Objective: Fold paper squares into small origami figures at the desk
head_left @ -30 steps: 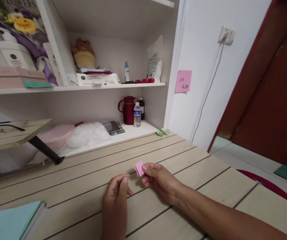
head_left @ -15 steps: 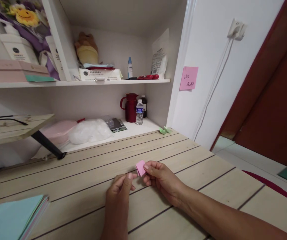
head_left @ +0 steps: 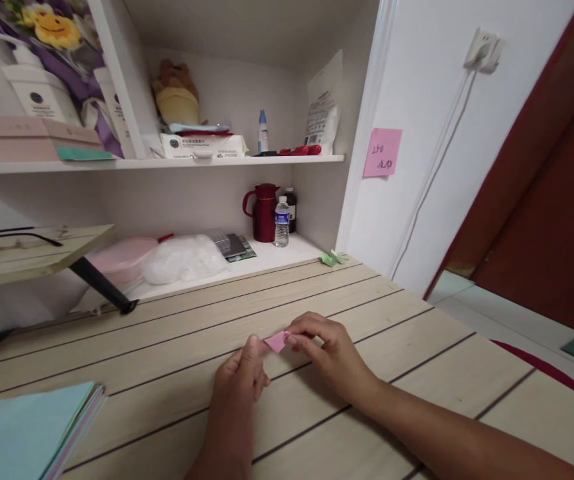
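A small folded piece of pink paper (head_left: pixel 277 341) is held just above the striped wooden table (head_left: pixel 167 373), between my two hands. My right hand (head_left: pixel 324 347) pinches its right end between thumb and fingertips. On the other side, my left hand (head_left: pixel 241 373) is closed, its thumb and forefinger pinching the paper's left corner. The paper looks like a small tilted triangle from here; its inner folds are hidden. A stack of coloured paper (head_left: pixel 27 430), light blue on top, lies at the table's left front.
Small green folded papers (head_left: pixel 333 258) lie at the table's far edge. Behind stand a dark red jug (head_left: pixel 265 213), a water bottle (head_left: pixel 282 223) and a white plastic bag (head_left: pixel 187 259). A small raised stand (head_left: pixel 41 257) with glasses is at left.
The pink paper has turned from a squarish flap to a slanted triangular shape. My left hand has closed on its left corner, and my right hand's fingers have shifted over its right end.
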Action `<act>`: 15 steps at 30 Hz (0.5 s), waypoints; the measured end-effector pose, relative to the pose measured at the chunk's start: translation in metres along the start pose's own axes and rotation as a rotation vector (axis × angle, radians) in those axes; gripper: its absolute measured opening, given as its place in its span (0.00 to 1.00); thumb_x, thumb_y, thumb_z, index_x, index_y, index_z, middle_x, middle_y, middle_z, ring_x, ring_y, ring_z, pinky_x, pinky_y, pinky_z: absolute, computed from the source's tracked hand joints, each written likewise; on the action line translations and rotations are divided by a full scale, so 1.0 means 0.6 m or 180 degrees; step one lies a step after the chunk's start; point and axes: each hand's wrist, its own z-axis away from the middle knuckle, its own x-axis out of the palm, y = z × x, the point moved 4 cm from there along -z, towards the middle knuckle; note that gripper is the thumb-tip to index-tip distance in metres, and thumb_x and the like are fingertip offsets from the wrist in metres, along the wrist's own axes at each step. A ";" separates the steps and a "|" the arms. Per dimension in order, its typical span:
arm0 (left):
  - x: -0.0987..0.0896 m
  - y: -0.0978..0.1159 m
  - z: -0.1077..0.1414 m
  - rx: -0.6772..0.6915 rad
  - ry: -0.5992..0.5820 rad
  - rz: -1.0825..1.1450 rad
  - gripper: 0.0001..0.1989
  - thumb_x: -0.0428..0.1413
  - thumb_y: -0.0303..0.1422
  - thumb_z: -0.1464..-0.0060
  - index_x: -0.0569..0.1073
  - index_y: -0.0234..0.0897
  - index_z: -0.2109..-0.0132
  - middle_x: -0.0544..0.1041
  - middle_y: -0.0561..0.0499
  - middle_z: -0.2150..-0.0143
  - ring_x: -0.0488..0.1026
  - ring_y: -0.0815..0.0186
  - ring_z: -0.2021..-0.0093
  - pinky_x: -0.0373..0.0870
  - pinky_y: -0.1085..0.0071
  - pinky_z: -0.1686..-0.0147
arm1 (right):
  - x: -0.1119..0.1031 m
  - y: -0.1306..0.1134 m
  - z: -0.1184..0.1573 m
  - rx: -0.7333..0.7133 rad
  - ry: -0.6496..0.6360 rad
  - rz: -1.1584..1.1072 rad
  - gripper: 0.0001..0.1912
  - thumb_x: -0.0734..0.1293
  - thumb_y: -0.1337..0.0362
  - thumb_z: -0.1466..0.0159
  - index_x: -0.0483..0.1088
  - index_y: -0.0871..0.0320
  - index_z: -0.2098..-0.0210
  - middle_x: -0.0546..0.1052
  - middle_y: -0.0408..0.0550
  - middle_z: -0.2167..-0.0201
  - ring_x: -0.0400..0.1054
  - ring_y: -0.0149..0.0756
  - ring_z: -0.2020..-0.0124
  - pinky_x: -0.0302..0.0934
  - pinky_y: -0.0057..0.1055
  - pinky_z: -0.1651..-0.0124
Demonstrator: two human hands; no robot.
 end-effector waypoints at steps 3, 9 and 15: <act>0.000 0.000 -0.001 -0.0105 -0.0057 0.0104 0.27 0.59 0.52 0.52 0.56 0.42 0.82 0.49 0.63 0.86 0.48 0.72 0.81 0.60 0.71 0.73 | -0.004 -0.021 0.005 -0.0566 -0.0151 0.0477 0.10 0.64 0.66 0.33 0.78 0.53 0.60 0.77 0.50 0.66 0.70 0.37 0.63 0.64 0.31 0.60; 0.005 0.004 0.004 0.0027 -0.0390 -0.0089 0.26 0.57 0.53 0.49 0.59 0.41 0.81 0.54 0.60 0.85 0.53 0.70 0.79 0.61 0.70 0.69 | -0.007 -0.036 0.011 -0.0960 -0.0077 0.0871 0.15 0.61 0.72 0.34 0.77 0.51 0.56 0.76 0.50 0.62 0.71 0.35 0.62 0.65 0.31 0.60; 0.013 0.008 0.010 0.0005 -0.0523 0.0009 0.25 0.58 0.52 0.50 0.61 0.39 0.81 0.57 0.59 0.83 0.53 0.71 0.77 0.58 0.71 0.68 | -0.009 -0.022 0.007 -0.0799 0.0050 0.0759 0.15 0.62 0.72 0.34 0.77 0.50 0.56 0.76 0.49 0.61 0.72 0.35 0.60 0.66 0.30 0.58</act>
